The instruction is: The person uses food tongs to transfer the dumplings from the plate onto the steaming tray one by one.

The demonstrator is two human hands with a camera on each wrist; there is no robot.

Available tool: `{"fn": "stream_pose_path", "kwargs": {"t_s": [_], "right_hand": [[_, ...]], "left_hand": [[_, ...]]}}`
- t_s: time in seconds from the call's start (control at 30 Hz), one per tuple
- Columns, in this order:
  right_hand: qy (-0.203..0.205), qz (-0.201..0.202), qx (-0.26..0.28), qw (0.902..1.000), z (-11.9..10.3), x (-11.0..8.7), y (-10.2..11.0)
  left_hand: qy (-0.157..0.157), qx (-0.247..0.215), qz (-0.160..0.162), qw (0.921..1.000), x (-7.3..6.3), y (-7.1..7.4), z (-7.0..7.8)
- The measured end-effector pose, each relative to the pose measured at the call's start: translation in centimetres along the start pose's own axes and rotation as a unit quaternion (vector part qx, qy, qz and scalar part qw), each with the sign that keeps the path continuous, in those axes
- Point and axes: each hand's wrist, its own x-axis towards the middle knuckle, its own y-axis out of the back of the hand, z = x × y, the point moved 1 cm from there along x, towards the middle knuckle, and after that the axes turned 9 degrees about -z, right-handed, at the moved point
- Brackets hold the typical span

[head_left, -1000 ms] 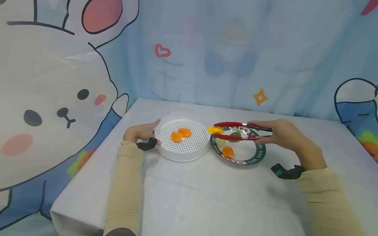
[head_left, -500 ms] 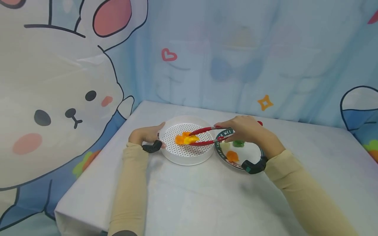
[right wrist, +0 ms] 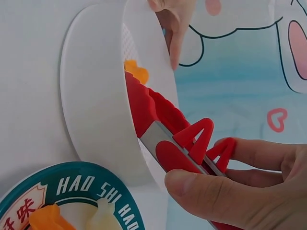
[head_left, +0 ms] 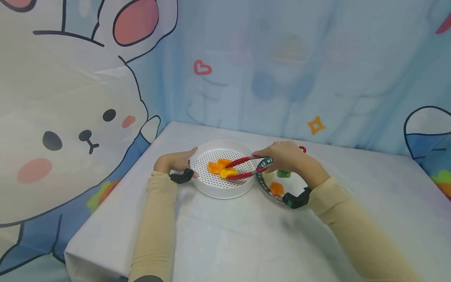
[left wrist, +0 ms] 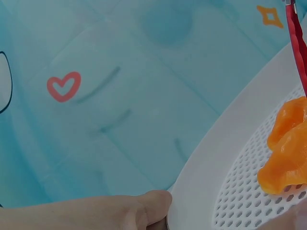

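My left hand (head_left: pixel 177 161) grips the left side of a round white steamer basket (head_left: pixel 222 192) with a perforated floor. Orange dumpling-shaped pieces (head_left: pixel 215 167) and a yellow one (head_left: pixel 228 172) lie together on that floor. With my right hand (head_left: pixel 287 156) I hold red-tipped tongs (right wrist: pixel 165 129) between thumb and fingers. Their tips are spread inside the basket, the lower one right beside the yellow piece; whether they touch it I cannot tell. In the left wrist view, my left thumb (left wrist: pixel 156 203) lies at the basket's rim.
To the right of the basket stands a green-rimmed plate (right wrist: pixel 96 179), partly under my right hand and wrist. It bears an orange piece (head_left: pixel 276 188), a green piece (head_left: pixel 283 173) and a pale piece (right wrist: pixel 103 215). A white cloth covers the table (head_left: pixel 225 239); a printed curtain (head_left: pixel 225 98) hangs behind.
My right hand has brought the tongs and the yellow piece leftward from above the plate into the basket. The tong tips have since spread around the yellow piece. My left hand still grips the basket.
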Motion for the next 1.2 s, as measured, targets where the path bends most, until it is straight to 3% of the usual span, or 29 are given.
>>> {"fn": "stream_pose_path", "kwargs": {"t_s": [0.37, 0.6, 0.73, 0.97, 1.2], "right_hand": [[-0.016, -0.041, 0.014, 0.9989, -0.1, 0.4, 0.4], [0.004, -0.027, 0.037, 0.9989, 1.0, -0.4, 0.1], [0.002, -0.001, 0.056, 0.9984, 2.4, -1.7, -0.3], [-0.036, 0.056, 0.081, 0.9945, 4.8, -5.1, -1.4], [-0.086, 0.059, 0.112, 0.9882, 8.6, -8.8, -3.7]], "left_hand": [[-0.001, 0.004, 0.001, 1.0000, -0.3, -0.2, 0.0], [-0.007, 0.002, -0.004, 1.0000, 0.1, -0.2, -0.2], [-0.012, 0.004, -0.005, 0.9999, 0.1, -0.1, -0.1], [-0.011, 0.008, -0.003, 0.9999, -0.1, -0.2, 0.0], [-0.013, 0.005, -0.001, 0.9999, 0.0, -0.2, 0.1]]}}
